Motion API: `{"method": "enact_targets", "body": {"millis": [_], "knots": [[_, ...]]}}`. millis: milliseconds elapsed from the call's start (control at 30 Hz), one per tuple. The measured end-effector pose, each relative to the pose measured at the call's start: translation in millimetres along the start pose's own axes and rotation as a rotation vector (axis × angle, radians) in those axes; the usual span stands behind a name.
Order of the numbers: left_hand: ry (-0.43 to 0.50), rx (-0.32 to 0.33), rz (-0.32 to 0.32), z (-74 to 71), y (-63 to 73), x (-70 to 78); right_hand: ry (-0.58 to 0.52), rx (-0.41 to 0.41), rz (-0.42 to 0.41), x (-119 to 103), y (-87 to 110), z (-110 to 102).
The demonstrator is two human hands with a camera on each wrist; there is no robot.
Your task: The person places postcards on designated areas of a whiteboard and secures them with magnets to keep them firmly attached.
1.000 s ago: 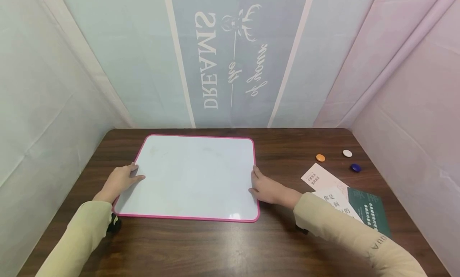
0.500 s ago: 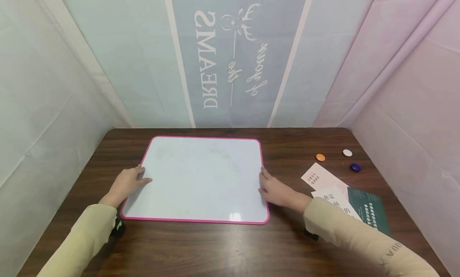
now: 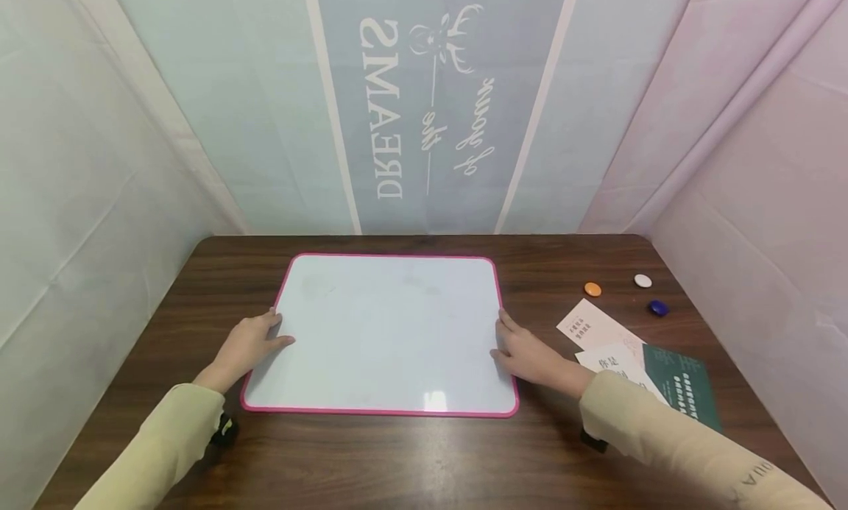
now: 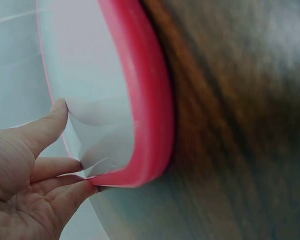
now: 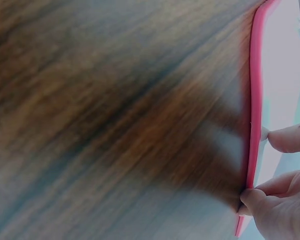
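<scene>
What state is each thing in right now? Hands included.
Board: face up, no writing, faint smudges.
Left hand: holding board's left side, thumb on face.
Right hand: holding board's right side, thumb on face.
Pink card: partly under white card.
White card: partly hidden by right sleeve.
Green card: partly under white card.
Orange disc, white disc, blue disc: loose, apart.

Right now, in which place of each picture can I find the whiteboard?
Head: whiteboard in the lower middle, between left hand and right hand.
Left wrist: whiteboard left of centre, cut by the top edge.
Right wrist: whiteboard along the right side.
Shared landmark: the brown table beside its pink rim.
</scene>
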State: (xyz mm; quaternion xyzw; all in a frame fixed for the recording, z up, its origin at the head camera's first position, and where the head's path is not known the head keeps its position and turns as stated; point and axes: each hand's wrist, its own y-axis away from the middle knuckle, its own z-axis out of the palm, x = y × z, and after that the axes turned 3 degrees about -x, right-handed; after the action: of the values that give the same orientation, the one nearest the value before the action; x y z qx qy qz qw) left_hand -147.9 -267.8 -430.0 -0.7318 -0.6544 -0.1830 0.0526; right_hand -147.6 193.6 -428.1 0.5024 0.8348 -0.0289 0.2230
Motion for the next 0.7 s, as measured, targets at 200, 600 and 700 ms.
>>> {"method": "enact_targets", "body": {"millis": [200, 600, 700], "knots": [[-0.006, 0.007, 0.015, 3.1, 1.5, 6.8, -0.004, 0.006, 0.013, 6, 5.6, 0], [-0.009, 0.019, 0.055, 11.0, 14.0, 19.7, -0.03, 0.005, 0.058, 15, 20.7, -2], [-0.014, 0.027, 0.063, 13.6, 17.5, 23.1, -0.046, 0.006, 0.07, 17, 23.3, -2]]}}
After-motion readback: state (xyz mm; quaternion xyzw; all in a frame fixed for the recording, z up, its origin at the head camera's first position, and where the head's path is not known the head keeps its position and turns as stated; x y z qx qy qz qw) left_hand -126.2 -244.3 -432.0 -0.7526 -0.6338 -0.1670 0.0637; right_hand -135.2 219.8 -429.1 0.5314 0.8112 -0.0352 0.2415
